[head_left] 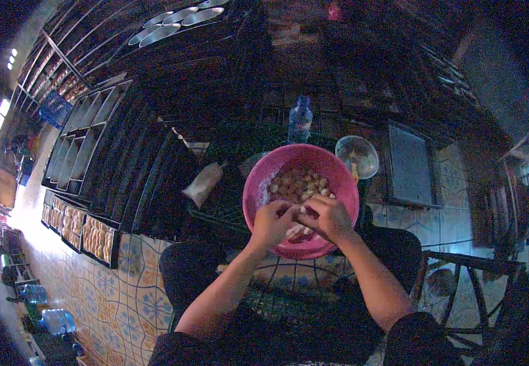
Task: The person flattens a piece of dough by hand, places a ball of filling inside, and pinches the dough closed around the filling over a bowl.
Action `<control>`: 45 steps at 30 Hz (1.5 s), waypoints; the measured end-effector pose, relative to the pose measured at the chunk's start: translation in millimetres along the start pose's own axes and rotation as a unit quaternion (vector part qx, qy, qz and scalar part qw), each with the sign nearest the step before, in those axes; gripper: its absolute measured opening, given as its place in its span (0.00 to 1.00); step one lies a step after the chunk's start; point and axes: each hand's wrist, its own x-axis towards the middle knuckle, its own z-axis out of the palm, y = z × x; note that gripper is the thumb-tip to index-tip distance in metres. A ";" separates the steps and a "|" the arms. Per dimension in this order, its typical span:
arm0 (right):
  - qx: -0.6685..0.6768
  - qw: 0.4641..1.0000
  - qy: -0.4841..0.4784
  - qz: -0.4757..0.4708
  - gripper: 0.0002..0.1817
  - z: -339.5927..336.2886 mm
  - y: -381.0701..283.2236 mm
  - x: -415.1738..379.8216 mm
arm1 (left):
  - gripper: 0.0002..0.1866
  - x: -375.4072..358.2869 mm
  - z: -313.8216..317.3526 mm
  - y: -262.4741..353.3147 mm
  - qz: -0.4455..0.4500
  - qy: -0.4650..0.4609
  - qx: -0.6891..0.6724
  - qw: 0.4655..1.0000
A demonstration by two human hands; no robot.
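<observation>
A pink basin (254, 177) stands in front of me, with several small round pale pieces (301, 183) in its far part; their kind I cannot make out. Over its near half, my left hand (272, 224) and my right hand (330, 218) meet, with fingertips pinched together. Between them shows a small whitish piece (303, 209), held in the right fingers; what the left fingers pinch is hidden. Below the hands, flatter whitish bits (298, 231) lie in the basin.
Behind the basin stands a plastic bottle (300, 119). A metal bowl (358, 155) with a yellow-handled tool is to the right, a plastic bag (204, 184) to the left. Racked trays of bread rolls (74, 226) stand further left. A dark chair (472, 262) is at right.
</observation>
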 end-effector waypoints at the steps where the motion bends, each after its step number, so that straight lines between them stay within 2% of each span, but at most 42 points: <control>1: 0.043 0.998 0.040 0.000 0.19 -4.8 -6.8 1.1 | 0.15 1.0 -0.4 -0.9 0.001 0.000 0.000 1.000; 2: 0.086 0.993 0.080 0.000 0.19 -7.3 -10.6 2.4 | 0.15 2.6 -1.9 -1.2 -0.003 0.024 0.036 0.999; 3: 0.087 0.993 0.080 -0.001 0.19 -6.0 -9.6 3.1 | 0.14 3.0 -3.1 -2.1 -0.008 0.049 0.071 0.996; 5: 0.181 0.979 0.093 -0.006 0.17 -1.4 -4.2 4.5 | 0.14 4.9 -4.2 -3.8 0.001 0.039 0.058 0.998; 10: 0.182 0.980 0.082 0.027 0.14 -1.6 -4.2 3.5 | 0.16 6.6 -0.4 -12.2 0.063 0.027 0.039 0.997; 12: 0.181 0.979 0.084 0.036 0.13 -6.4 -7.0 3.6 | 0.17 9.1 0.5 -12.8 0.043 0.012 -0.086 0.995; 13: 0.171 0.982 0.075 0.033 0.13 -9.0 -7.4 3.8 | 0.17 8.4 -0.8 -7.3 0.044 0.012 -0.085 0.995; 15: 0.161 0.984 0.068 0.029 0.13 -10.2 -6.8 3.9 | 0.17 6.5 -4.3 5.0 0.047 0.015 0.032 0.998; 16: 0.161 0.985 0.059 0.022 0.14 -8.6 -6.0 3.4 | 0.17 6.8 -3.6 3.9 0.047 0.015 0.032 0.998; 18: 0.163 0.985 0.049 0.016 0.14 -7.0 -6.0 3.3 | 0.17 7.3 -1.1 -0.5 -0.014 0.037 -0.017 0.999; 20: 0.178 0.976 0.121 0.002 0.13 -4.7 -8.6 4.5 | 0.17 8.7 1.2 -7.4 -0.028 0.037 0.009 0.999; 21: 0.179 0.976 0.121 0.003 0.13 -6.2 -8.5 5.3 | 0.17 9.2 1.8 -7.6 -0.041 0.037 0.035 0.998; 25: 0.166 0.984 0.059 -0.027 0.16 -5.6 -1.6 3.0 | 0.17 5.7 4.8 -8.3 0.002 0.044 0.023 0.999; 27: 0.141 0.989 0.043 -0.026 0.17 -2.1 0.8 2.9 | 0.17 7.4 2.7 -6.5 -0.181 0.005 -0.091 0.979; 28: 0.144 0.986 0.074 -0.032 0.15 -1.6 1.6 3.3 | 0.17 6.8 2.7 -4.5 -0.182 0.006 -0.090 0.979; 30: 0.147 0.983 0.105 -0.037 0.13 -3.4 1.3 4.2 | 0.16 5.1 2.8 0.3 -0.023 -0.023 -0.038 0.999; 33: 0.143 0.985 0.093 -0.024 0.11 -6.9 -1.5 5.3 | 0.16 4.1 -0.3 6.9 -0.070 -0.016 -0.057 0.996; 36: 0.204 0.972 0.114 -0.005 0.11 -0.4 -2.7 6.0 | 0.14 3.1 -4.1 12.5 -0.051 -0.029 -0.089 0.994; 38: 0.329 0.938 0.077 0.076 0.11 0.8 -3.3 4.6 | 0.13 2.5 -6.3 16.6 -0.053 -0.023 -0.084 0.995; 39: 0.329 0.938 0.076 0.077 0.11 0.9 -2.0 4.6 | 0.13 1.8 -6.6 17.0 -0.057 -0.017 -0.078 0.995; 41: 0.462 0.870 0.018 0.172 0.14 0.8 1.8 6.0 | 0.12 1.3 -6.8 16.8 -0.028 -0.014 -0.046 0.998; 43: 0.464 0.871 0.019 0.160 0.14 -2.0 0.5 5.6 | 0.12 0.7 -8.2 15.2 0.003 -0.010 -0.012 1.000; 45: 0.465 0.872 0.021 0.150 0.16 -3.0 0.7 4.8 | 0.12 0.2 -7.5 13.3 -0.005 -0.006 -0.071 0.997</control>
